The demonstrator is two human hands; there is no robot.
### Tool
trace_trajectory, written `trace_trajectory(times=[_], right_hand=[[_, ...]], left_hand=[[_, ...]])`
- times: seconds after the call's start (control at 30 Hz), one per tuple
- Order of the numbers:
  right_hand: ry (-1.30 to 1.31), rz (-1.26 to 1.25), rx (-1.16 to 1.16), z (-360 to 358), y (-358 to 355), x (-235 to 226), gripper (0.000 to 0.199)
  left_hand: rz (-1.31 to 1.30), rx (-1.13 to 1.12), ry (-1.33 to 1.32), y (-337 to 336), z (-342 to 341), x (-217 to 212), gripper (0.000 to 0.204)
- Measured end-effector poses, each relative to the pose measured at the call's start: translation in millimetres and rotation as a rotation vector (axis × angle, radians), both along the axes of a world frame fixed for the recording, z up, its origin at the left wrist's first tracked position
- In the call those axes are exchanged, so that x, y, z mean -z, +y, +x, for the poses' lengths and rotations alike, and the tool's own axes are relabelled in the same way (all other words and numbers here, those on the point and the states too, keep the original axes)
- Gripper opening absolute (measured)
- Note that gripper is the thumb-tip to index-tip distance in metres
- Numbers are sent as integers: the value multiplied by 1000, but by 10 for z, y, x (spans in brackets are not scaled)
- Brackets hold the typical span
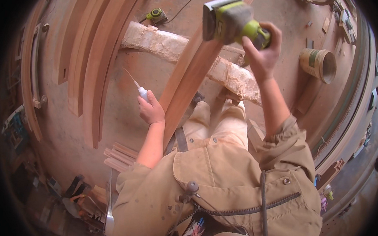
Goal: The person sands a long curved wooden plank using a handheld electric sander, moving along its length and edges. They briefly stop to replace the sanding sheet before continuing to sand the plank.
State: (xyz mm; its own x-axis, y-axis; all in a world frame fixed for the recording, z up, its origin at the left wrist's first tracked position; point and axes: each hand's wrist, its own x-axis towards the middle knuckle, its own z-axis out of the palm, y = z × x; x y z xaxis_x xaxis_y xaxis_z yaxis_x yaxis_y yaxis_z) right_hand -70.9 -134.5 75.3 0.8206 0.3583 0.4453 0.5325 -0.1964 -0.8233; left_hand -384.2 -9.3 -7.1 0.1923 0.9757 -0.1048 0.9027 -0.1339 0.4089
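Observation:
My right hand [265, 51] grips a green and grey power sander [235, 23] by its rounded end, lifted over the far part of a long wooden beam [186, 82]. Whether the sander touches the wood I cannot tell. In my left hand [151, 110] is a small white bottle [143, 93] with a long thin nozzle pointing up and away to the left. That hand is closed round the bottle, just left of the beam. The beam slants from near my waist toward the far side and crosses a wrapped support [158, 43].
Several long boards [96, 71] stretch along the left. A second green tool [156, 16] with a cord lies on the floor at the far left. To the right, a tipped bucket [318, 64] rests near more timber. Short wood strips [119, 156] lie by my left elbow.

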Motion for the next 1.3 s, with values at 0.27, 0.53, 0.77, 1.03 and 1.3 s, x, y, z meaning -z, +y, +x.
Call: trace_trajectory(times=[0.27,0.53,0.77,1.03,1.3], right_hand=[[1285,450,125,-1193,-360,24,49],[1216,504,19,-959,-186,210,48],[1250,534,-15,-264,-159,181,50],[1172,393,62,-1220,-239,180,49],[1138,597,28,195,-24,238,46]], left_hand=[[-34,-5,-31,-9,32,-8,45],[-64,9,-14,-18,110,-128,44],[3,67,45,-21,119,-101,45],[-67,67,81,-15,113,-137,47],[-36,93,73,-11,130,-145,46]])
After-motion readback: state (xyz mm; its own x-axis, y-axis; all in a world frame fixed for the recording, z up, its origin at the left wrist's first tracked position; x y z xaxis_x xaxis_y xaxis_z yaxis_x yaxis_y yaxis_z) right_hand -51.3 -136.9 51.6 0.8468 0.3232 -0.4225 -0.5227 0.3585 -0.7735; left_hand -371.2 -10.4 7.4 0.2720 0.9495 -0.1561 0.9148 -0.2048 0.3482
